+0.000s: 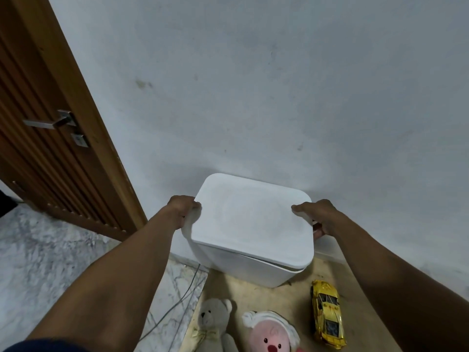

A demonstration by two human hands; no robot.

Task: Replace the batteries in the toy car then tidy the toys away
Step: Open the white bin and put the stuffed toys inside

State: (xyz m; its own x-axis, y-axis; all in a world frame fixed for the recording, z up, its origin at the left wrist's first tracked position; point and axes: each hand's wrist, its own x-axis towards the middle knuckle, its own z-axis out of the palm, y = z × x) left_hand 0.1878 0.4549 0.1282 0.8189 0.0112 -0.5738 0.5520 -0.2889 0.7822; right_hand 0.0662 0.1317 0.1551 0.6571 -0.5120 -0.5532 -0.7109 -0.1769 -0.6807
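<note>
As the left hand (184,209) grips the lid (251,224), the right hand (318,218) grips it too; toy car (327,316) nearby.

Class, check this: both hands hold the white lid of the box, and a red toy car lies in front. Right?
No: the head view shows the car is yellow, not red. The left hand and right hand do hold the lid of the box.

White bin (243,265), yellow toy car (328,317)
</note>
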